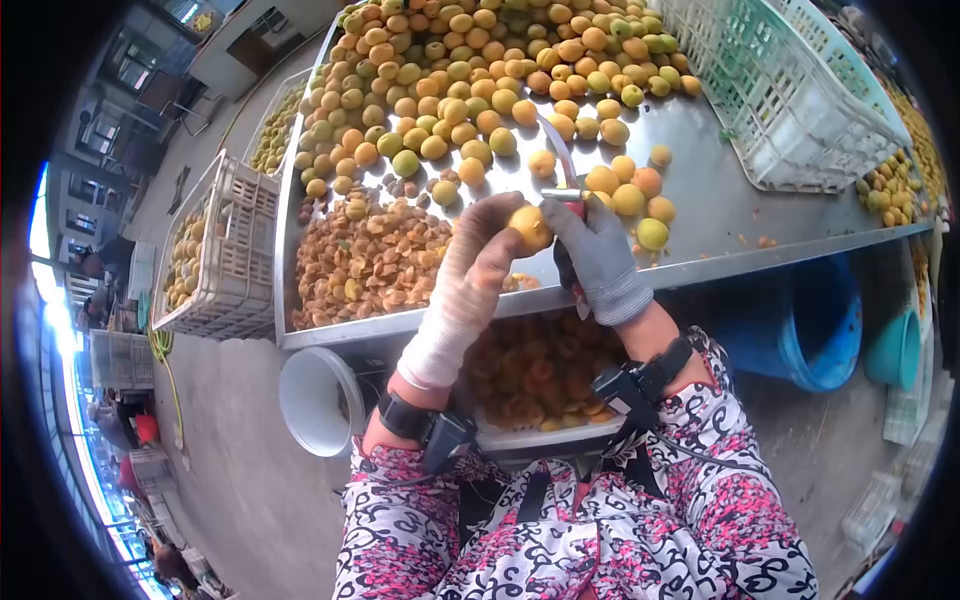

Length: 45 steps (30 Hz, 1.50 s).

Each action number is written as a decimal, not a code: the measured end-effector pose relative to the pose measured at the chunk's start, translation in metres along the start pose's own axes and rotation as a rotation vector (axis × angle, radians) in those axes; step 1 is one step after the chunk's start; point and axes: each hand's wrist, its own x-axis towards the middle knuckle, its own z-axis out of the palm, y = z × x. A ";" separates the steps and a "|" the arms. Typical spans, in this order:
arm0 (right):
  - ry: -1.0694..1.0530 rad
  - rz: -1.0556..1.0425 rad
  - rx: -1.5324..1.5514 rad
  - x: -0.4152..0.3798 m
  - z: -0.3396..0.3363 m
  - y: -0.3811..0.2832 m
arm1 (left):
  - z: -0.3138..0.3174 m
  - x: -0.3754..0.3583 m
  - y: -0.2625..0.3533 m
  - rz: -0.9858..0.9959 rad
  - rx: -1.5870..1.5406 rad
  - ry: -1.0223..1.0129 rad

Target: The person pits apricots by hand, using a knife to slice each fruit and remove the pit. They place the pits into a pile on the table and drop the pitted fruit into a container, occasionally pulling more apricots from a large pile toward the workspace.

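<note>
My left hand [478, 248], in a stained white glove, pinches a yellow apricot [530, 228] between thumb and fingers above the table's front edge. In a grey glove, my right hand [603, 262] closes around a knife [562, 152] with a curved blade and some red at its handle. The blade points up and away, and the right thumb is close to the apricot. Several loose apricots [628, 199] lie just beyond the right hand. Left of my left hand spreads a heap of small orange-brown pieces [370, 255] that look like fruit pits.
A large pile of apricots [450, 105] covers the back of the metal table [690, 170]. A white crate [800, 130] stands on its right. Below are a tub of cut fruit [535, 375], a white bucket [315, 405] and a blue barrel [825, 330]. Another crate [240, 240] stands left.
</note>
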 end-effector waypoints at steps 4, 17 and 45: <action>-0.074 -0.330 -0.134 0.002 -0.007 0.005 | 0.002 -0.001 0.013 -0.175 0.057 -0.158; -0.182 -0.578 -0.573 -0.018 0.000 0.011 | -0.025 0.010 0.013 -0.004 -0.180 -0.141; -0.167 -0.346 -0.535 -0.015 0.014 0.012 | -0.002 0.017 -0.007 -0.055 -0.577 0.073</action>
